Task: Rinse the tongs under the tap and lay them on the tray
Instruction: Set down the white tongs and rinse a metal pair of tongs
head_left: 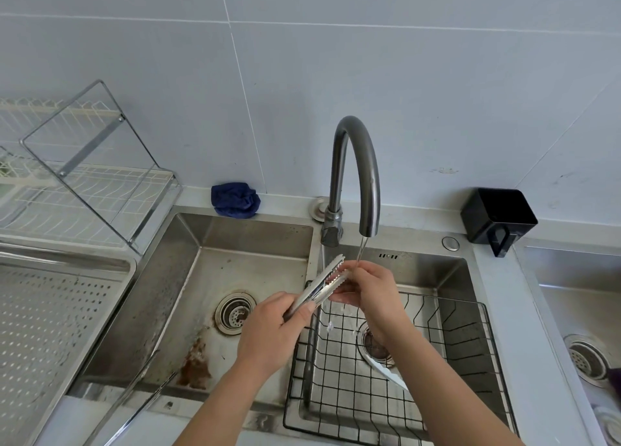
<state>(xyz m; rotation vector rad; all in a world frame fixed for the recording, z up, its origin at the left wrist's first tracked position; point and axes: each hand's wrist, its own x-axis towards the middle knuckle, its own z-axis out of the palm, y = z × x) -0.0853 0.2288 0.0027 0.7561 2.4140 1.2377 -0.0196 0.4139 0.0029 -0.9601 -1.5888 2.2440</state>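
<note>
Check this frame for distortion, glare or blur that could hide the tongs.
Head view: wide-angle distortion bows the tile joints and sink edges; lighting even, only mild sheen on the tongs; tongs, left hand and right hand look sharp; water stream faint.

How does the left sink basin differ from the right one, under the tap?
The left basin has no basket and shows brown stains on its floor; the right basin holds a black wire basket. The tap runs water over the right basin, not the left basin. Both are steel, each with a round drain.
</note>
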